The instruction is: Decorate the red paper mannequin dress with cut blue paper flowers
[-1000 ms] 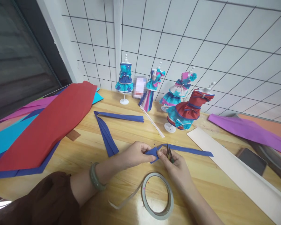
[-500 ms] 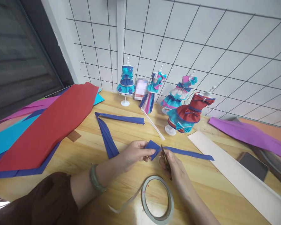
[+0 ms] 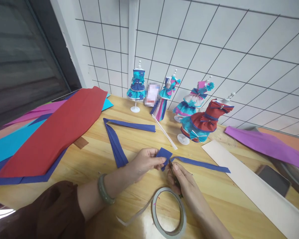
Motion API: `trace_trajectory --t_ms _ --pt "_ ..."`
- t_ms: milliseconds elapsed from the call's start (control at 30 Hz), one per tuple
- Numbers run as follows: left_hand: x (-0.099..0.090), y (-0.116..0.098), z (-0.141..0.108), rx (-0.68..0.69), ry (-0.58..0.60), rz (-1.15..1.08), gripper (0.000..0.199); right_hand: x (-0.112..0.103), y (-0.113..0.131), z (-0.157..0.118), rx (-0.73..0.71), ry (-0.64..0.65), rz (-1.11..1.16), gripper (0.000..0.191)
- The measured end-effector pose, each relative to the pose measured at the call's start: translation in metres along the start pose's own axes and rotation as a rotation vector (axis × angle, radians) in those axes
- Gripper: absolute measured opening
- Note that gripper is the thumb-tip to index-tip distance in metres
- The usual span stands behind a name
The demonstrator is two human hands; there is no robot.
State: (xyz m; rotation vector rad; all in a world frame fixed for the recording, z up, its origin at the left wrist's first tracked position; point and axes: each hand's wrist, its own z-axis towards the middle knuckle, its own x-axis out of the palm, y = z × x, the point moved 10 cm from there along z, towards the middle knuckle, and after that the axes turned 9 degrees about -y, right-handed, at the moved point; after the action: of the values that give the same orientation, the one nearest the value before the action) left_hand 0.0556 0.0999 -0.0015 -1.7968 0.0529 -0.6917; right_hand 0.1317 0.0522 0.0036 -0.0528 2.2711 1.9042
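Between thumb and fingers, my left hand (image 3: 147,162) pinches a small folded piece of blue paper (image 3: 164,153). My right hand (image 3: 183,179) grips small dark scissors (image 3: 173,172), whose tips meet the lower right edge of that piece; whether the blades are parted is hard to see. A narrow blue paper strip (image 3: 201,162) runs to the right from beside the scissors. Below both hands lies a roll of double-sided tape (image 3: 154,212), its loose tail stretching left. A bent blue strip (image 3: 131,125) rests behind my left forearm.
Several mini dress forms in paper dresses, including a red one (image 3: 205,118), stand along the tiled wall. Coloured sheets, with a red one (image 3: 57,132) on top, lie at left. At right are a pale sheet (image 3: 249,186), a purple sheet (image 3: 264,146) and a dark phone (image 3: 274,179).
The scissors have shifted slightly left, and their tips now touch the edge of the folded blue piece. The whole view has moved a little, while my left hand keeps its pinch.
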Motion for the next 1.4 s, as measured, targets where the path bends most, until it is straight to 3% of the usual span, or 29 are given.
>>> trace_trajectory --t_ms 300,600,1000,1233,1400 --pt "-0.001 0.0 -0.002 0.045 -0.051 0.01 0.018 0.003 -0.015 0.001 0.007 0.016 0.078 0.037" --pt "-0.002 -0.007 -0.003 0.067 -0.146 0.055 0.025 0.002 -0.004 -0.004 -0.058 -0.032 -0.059 0.04" --pt "-0.004 0.001 -0.004 0.064 -0.176 0.02 0.02 0.001 -0.01 0.0 -0.052 -0.089 -0.046 0.041" --pt "-0.004 0.003 -0.006 0.039 -0.163 -0.026 0.017 0.002 -0.013 -0.001 -0.045 -0.099 -0.017 0.041" --pt "0.002 0.008 -0.006 -0.055 -0.07 -0.2 0.021 -0.003 -0.014 0.001 -0.001 -0.127 0.079 0.041"
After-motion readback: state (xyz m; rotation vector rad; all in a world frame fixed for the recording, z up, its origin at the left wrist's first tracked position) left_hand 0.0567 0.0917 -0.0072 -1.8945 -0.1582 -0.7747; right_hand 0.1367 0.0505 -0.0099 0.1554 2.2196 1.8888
